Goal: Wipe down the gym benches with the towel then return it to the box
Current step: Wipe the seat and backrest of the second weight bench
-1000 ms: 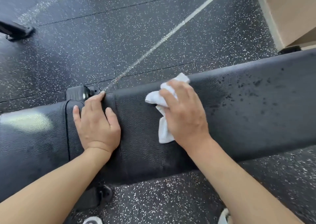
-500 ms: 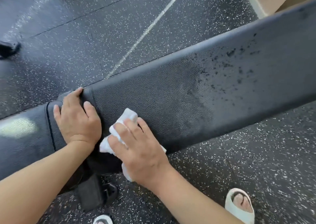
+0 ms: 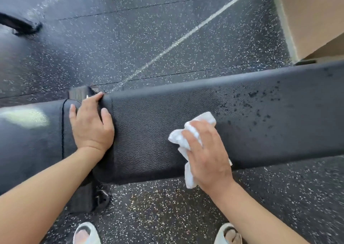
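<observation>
A long black padded gym bench (image 3: pixel 152 132) runs across the view from left to right. My right hand (image 3: pixel 206 156) presses a crumpled white towel (image 3: pixel 188 137) flat on the bench pad, near its front edge. Dark wet spots (image 3: pixel 260 102) speckle the pad to the right of the towel. My left hand (image 3: pixel 91 124) lies flat with fingers spread over the gap between the two bench pads, holding nothing. The box does not show.
Black speckled rubber floor (image 3: pixel 149 38) with a white line (image 3: pixel 186 37) lies beyond the bench. A beige wall corner (image 3: pixel 312 16) stands at the top right. A dark equipment foot (image 3: pixel 20 25) sits at the far left. My two feet in white slippers (image 3: pixel 85 232) stand below the bench.
My right hand has slid the towel to the right along the pad, away from my left hand. The left hand has stayed at the gap between the pads.
</observation>
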{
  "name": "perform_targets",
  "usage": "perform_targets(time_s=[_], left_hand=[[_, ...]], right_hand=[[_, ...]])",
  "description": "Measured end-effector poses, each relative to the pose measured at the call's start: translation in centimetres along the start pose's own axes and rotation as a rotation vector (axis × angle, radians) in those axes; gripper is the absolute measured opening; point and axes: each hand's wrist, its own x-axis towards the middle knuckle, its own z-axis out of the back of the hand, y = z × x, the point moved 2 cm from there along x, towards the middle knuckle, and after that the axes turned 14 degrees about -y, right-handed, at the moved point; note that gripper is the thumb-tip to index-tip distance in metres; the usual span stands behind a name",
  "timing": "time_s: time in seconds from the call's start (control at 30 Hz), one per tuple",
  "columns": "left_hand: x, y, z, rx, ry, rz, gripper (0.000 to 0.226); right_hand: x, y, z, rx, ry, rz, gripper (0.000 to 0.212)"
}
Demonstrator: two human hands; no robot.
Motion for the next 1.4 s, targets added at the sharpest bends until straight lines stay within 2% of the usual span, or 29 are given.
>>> perform_targets(time_s=[0.13, 0.33, 0.43, 0.6, 0.73, 0.83, 0.9, 0.97, 1.03, 1.1, 1.17, 1.23, 1.4], left_hand=[[0.3, 0.2, 0.0, -0.001, 0.040, 0.002, 0.051], [0.5, 0.4, 0.1, 0.007, 0.089, 0.000, 0.053], [0.5, 0.4, 0.1, 0.024, 0.128, 0.013, 0.056], [0.9, 0.5, 0.2, 0.042, 0.167, 0.007, 0.059], [0.7, 0.4, 0.1, 0.039, 0.185, 0.014, 0.055], [0.7, 0.5, -0.1, 0.050, 0.194, 0.003, 0.053], [0.9, 0.3, 0.2, 0.061, 0.197, 0.011, 0.056], [1.1, 0.0, 0.4, 0.064, 0.208, 0.020, 0.060], [1.3, -0.2, 0.4, 0.068, 0.219, 0.032, 0.062], [1.3, -0.3, 0.4, 0.069, 0.230, 0.040, 0.062], [1.3, -0.2, 0.3, 0.074, 0.239, 0.053, 0.063], [1.3, -0.1, 0.2, 0.079, 0.241, 0.052, 0.063], [1.0, 0.3, -0.2, 0.096, 0.243, 0.042, 0.060]], right_hand=[[5.9, 5.1, -4.8, 0.071, 0.049, 0.072, 0.031], [15.1, 10.7, -12.2, 0.079, 0.068, 0.021, 0.029], [17.5, 13.1, -14.6, 0.025, 0.171, 0.017, 0.033], [18.9, 13.5, -16.1, 0.026, 0.293, 0.032, 0.034], [18.9, 13.1, -15.9, 0.079, 0.322, 0.079, 0.036], [19.0, 11.0, -15.2, 0.112, 0.325, 0.165, 0.036], [18.9, 8.1, -12.9, 0.140, 0.290, 0.224, 0.024], [19.0, 3.2, -9.7, 0.165, 0.185, 0.322, 0.012], [18.8, -2.5, -6.1, 0.143, 0.113, 0.388, 0.026], [18.2, -7.5, -3.3, 0.090, 0.173, 0.348, 0.030], [17.8, -9.4, -2.4, 0.091, 0.290, 0.153, 0.033], [18.1, -8.0, -3.6, 0.087, 0.350, 0.041, 0.031], [19.9, 3.9, -11.4, 0.141, 0.468, 0.109, 0.015]])
